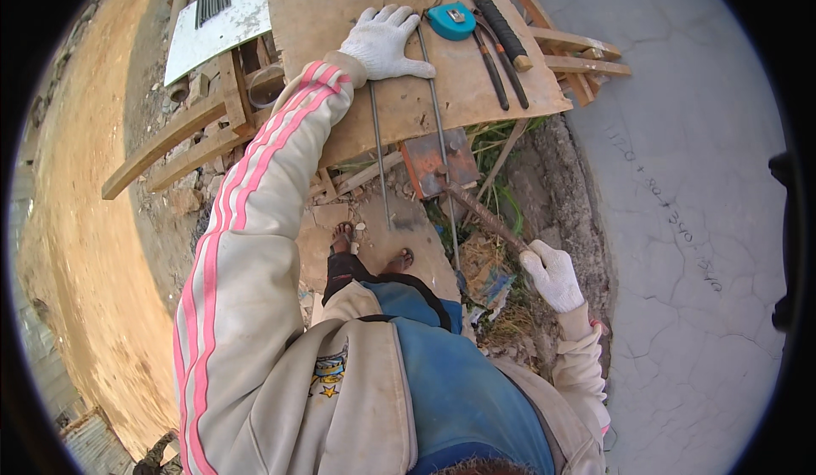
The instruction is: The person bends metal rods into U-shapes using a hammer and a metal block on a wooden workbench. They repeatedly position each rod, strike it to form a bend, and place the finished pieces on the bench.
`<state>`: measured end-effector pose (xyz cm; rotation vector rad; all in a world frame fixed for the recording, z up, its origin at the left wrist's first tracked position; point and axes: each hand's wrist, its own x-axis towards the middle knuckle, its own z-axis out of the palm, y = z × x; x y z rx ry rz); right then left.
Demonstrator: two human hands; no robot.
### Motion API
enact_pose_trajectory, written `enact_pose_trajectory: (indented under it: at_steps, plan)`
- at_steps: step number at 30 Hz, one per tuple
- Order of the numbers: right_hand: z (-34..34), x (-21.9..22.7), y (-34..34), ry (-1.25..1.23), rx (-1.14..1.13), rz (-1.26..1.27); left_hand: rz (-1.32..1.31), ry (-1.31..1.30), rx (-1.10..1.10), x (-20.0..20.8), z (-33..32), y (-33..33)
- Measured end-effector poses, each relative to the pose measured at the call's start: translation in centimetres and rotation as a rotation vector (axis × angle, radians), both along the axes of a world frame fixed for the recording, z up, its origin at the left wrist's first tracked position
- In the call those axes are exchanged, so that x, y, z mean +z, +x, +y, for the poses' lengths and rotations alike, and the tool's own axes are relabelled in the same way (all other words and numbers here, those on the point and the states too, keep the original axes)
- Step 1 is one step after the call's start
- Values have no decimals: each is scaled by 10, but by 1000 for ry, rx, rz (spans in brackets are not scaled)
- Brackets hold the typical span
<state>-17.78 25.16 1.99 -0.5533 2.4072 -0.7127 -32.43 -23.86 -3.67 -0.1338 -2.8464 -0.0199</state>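
Metal rods (380,152) pass under the left hand (388,43).

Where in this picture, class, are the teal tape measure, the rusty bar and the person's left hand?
Teal tape measure (449,28): head view, on its case.
Rusty bar (486,210): head view, middle of its bare length.
Left hand (388,45): head view, back of the white glove.

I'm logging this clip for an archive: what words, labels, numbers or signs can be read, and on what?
Grey cracked concrete surface: dark handwritten figures in a slanting line; not transcribed here.
Beige pink-striped jacket: multicoloured chest emblem; any lettering too small to read.
Teal rounded tape measure: small pale label; too small to read.
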Motion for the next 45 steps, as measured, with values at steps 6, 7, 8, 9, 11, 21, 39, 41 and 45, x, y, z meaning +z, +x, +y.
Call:
enact_pose_trajectory:
  at_steps: [6,7,8,9,11,21,39,41,45]
  plan:
    - [-3,8,-27,93,156,98,10,4,9,-2,0,0]
    - [-4,9,-29,103,164,118,16,1,7,-2,0,0]
    - [-5,10,-31,111,170,128,23,-2,6,-3,0,0]
    - [-5,10,-31,114,173,140,14,-13,12,-3,0,0]
    - [-6,12,-30,118,174,141,22,-6,6,-3,-1,-1]
    - [-11,12,-5,118,53,199,-28,17,5,4,3,-2]
    - [-23,3,21,206,-92,403,28,16,-18,-6,-1,-9]
    - [-24,0,25,212,-105,441,34,27,-20,-5,-1,-8]
    - [-26,-8,30,187,-159,459,57,1,-49,-7,-3,-9]
